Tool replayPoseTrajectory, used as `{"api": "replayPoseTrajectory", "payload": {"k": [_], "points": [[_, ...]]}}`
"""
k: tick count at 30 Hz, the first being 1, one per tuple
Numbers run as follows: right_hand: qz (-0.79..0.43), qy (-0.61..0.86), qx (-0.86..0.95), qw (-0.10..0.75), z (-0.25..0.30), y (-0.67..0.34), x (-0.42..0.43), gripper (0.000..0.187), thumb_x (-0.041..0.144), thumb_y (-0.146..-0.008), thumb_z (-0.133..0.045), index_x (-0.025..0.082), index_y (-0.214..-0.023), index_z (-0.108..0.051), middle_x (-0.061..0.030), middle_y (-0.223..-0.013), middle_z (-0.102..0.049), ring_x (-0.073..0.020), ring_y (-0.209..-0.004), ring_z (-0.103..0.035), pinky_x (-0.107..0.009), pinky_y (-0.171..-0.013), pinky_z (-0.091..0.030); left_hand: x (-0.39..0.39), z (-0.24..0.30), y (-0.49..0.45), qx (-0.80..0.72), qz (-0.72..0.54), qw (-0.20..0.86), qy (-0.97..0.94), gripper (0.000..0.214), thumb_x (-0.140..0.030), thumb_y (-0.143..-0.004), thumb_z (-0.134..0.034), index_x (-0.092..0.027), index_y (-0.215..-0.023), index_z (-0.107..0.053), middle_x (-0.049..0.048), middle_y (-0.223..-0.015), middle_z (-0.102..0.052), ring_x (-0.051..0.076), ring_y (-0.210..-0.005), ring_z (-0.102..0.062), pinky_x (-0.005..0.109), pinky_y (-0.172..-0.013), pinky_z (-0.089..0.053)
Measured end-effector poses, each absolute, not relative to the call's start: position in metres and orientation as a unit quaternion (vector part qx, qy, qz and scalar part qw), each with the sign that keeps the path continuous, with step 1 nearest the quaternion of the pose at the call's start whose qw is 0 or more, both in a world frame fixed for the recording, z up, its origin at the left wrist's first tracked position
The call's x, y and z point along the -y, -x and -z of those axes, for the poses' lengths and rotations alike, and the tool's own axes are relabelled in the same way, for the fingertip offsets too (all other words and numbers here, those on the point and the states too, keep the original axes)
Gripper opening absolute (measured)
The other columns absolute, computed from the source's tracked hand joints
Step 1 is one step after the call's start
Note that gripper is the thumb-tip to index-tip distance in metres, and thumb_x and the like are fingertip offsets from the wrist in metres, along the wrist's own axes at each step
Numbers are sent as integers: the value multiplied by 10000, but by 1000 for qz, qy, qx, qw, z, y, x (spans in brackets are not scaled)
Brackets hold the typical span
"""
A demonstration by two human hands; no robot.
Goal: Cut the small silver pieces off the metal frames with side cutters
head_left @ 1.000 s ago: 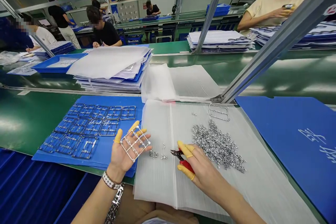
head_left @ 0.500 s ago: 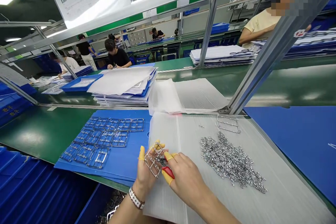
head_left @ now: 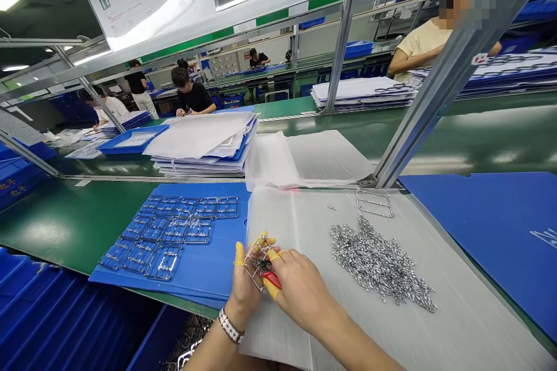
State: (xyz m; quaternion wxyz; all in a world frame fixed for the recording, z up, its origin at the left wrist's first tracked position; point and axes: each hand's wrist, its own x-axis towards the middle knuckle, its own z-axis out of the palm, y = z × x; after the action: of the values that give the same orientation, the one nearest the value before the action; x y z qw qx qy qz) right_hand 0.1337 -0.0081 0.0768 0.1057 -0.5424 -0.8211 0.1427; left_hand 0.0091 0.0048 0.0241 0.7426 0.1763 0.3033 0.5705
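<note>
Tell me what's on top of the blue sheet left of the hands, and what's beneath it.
Rows of metal frames lie on the blue sheet. It rests on the green bench; whatever touches its underside is hidden.

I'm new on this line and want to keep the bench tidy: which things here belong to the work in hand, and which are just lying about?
In use: left hand holding a metal frame; right hand with red-handled cutters; small twisted metal pieces on a white foam sheet; metal frames on a blue mat.

Apparently idle: blue corrugated board; stacked sheets.
</note>
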Motion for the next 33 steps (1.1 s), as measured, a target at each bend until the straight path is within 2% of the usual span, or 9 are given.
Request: {"api": "replayPoseTrajectory", "payload": {"k": [7,23,33], "points": [[-149,538,824,94,-81,-134,6,259,265,-813,-475,164,-1023,-588,-134,-1033,-641,-263,-933,-578,-363,-758,-416,-5,-22,-7,-308,-573,736,-190,622,-619,-823,-403,-137,-1140,-637,132,-1063,-675,306,-1103,-549,434,-1003,-344],[-145,537,825,104,-78,-138,8,269,310,-818,-464,172,-1005,-599,-114,-1021,-641,-253,-910,-572,-356,-751,-416,-4,-16,-9,-313,-573,727,-213,606,-608,-839,-375,-154,-1142,-638,126,-1120,-655,296,-1054,-574,449,-985,-363],[-104,537,833,79,-80,-137,11,242,176,-788,-491,136,-994,-611,-122,-976,-652,-255,-892,-588,-354,-754,-418,-4,-14,-9,-324,-565,726,-221,616,-617,-833,-381,-154,-1160,-623,128,-1138,-643,294,-1061,-564,433,-971,-371]]}}
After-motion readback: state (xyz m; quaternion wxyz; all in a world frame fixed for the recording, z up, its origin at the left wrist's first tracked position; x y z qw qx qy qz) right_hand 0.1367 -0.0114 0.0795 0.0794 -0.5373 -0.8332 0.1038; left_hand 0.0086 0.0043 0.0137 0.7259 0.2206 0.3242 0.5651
